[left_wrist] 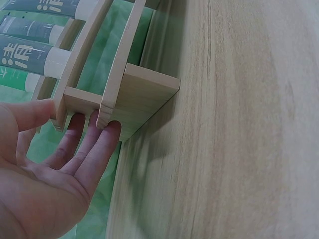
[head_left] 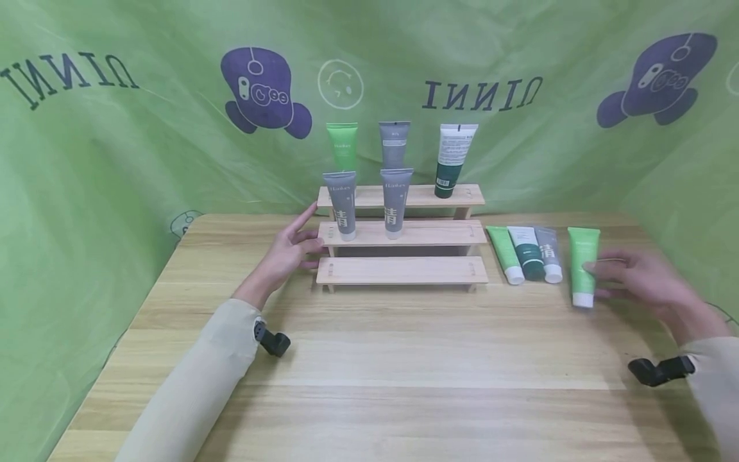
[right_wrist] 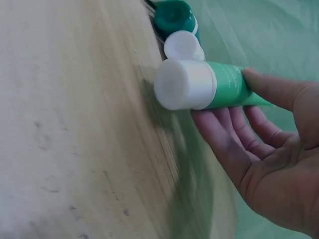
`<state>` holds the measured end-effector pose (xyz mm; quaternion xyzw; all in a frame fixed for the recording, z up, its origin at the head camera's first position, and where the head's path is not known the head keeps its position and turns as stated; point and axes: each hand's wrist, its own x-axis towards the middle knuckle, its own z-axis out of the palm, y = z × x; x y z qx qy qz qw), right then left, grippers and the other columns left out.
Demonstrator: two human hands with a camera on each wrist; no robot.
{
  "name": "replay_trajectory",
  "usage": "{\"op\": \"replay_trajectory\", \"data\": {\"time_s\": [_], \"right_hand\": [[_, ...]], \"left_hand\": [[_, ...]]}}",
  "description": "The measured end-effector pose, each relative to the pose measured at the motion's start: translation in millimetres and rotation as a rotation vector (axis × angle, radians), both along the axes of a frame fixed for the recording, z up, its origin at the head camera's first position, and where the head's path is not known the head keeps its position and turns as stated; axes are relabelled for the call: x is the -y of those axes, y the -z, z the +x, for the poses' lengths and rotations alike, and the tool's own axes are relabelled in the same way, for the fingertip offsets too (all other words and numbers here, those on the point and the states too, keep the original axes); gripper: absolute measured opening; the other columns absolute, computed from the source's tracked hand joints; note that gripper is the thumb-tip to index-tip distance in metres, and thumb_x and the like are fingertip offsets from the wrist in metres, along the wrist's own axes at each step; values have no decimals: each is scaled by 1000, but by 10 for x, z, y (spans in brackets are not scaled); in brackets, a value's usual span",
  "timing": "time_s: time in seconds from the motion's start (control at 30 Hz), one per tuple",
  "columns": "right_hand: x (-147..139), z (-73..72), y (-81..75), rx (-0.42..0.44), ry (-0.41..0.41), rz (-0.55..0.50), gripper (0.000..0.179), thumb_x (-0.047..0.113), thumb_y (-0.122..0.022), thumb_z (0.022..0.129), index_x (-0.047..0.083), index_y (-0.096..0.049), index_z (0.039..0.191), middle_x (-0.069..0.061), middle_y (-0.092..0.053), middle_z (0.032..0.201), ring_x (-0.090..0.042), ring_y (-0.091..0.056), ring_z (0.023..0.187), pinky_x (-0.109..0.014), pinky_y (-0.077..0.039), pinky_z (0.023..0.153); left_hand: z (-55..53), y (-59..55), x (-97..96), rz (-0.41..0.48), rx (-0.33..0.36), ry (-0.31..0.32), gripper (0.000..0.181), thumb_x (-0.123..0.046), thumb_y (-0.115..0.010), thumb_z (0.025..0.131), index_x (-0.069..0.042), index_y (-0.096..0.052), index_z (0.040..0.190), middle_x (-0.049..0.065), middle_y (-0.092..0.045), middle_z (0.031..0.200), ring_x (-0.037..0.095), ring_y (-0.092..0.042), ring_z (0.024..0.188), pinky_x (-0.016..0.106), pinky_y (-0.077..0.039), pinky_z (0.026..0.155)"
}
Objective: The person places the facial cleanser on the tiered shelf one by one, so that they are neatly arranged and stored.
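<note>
At the right, my right hand [head_left: 649, 282] pinches a light green squeeze tube [head_left: 584, 263] with a white cap, thumb on one face and fingers on the other. The right wrist view shows that tube [right_wrist: 227, 84] lifted clear of the table, cap toward the camera. My left hand [head_left: 288, 250] touches the left end of a three-tier wooden display rack [head_left: 404, 273], its fingers fairly straight. In the left wrist view, the thumb of the left hand [left_wrist: 55, 174] lies at a shelf end, with fingertips against the rack's side [left_wrist: 144, 94].
Two grey tubes [head_left: 395, 202] stand on the middle shelf. The top shelf bears a green tube [head_left: 344, 146], a grey tube [head_left: 394, 144] and a white-and-dark-green tube [head_left: 454, 157]. Right of the rack lie a green tube [head_left: 505, 255], a white-and-green tube [head_left: 526, 251] and a grey tube [head_left: 548, 253].
</note>
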<state>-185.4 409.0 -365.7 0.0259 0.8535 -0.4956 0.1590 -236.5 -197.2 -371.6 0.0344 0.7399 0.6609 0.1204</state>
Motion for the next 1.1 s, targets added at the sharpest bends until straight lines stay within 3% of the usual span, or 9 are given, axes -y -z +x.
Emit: {"op": "replay_trajectory", "data": {"time_s": [0.13, 0.23, 0.37, 0.47, 0.77, 1.1], "right_hand": [[112, 66, -17, -26, -12, 42, 73, 26, -57, 104, -18, -19, 148, -11, -60, 118, -4, -66, 92, -34, -61, 85], [193, 103, -33, -58, -8, 45, 70, 26, -57, 104, -18, -22, 146, -10, -61, 116, -4, -65, 92, -36, -61, 83], [322, 162, -79, -120, -2, 26, 61, 21, -60, 103, -14, -30, 142, 14, -63, 102, -7, -66, 91, -36, -62, 80], [427, 203, -120, -158, -8, 11, 55, 18, -61, 102, -11, -34, 139, 19, -64, 102, -5, -66, 93, -36, -62, 79], [737, 326, -222, -251, -58, -53, 33, 11, -64, 100, 8, -46, 128, 7, -65, 111, -6, -66, 99, -32, -62, 81], [1169, 360, -283, -314, -70, -185, 33, 5, -67, 96, 6, -50, 125, 1, -66, 115, -4, -66, 105, -25, -60, 83]], "left_hand": [[16, -6, 5, -10, -1, -4, 80, -1, -56, 99, -47, -25, 157, 26, -35, 153, 41, -53, 127, 55, -54, 96], [26, -16, 4, -9, -1, -5, 79, -2, -56, 100, -47, -25, 157, 26, -35, 153, 41, -53, 127, 56, -54, 96], [24, -16, 6, -3, -3, -4, 79, -2, -56, 100, -47, -25, 157, 25, -35, 152, 41, -53, 127, 56, -54, 96], [18, -11, 8, 1, -4, -1, 78, -3, -56, 100, -47, -25, 157, 25, -36, 152, 40, -53, 127, 56, -54, 96], [16, -15, 7, 1, -7, 1, 79, -2, -56, 100, -47, -25, 157, 26, -35, 152, 41, -52, 128, 57, -54, 96], [15, -27, -1, -1, -7, 9, 79, -2, -56, 99, -46, -25, 157, 27, -35, 152, 43, -53, 126, 55, -55, 94]]}}
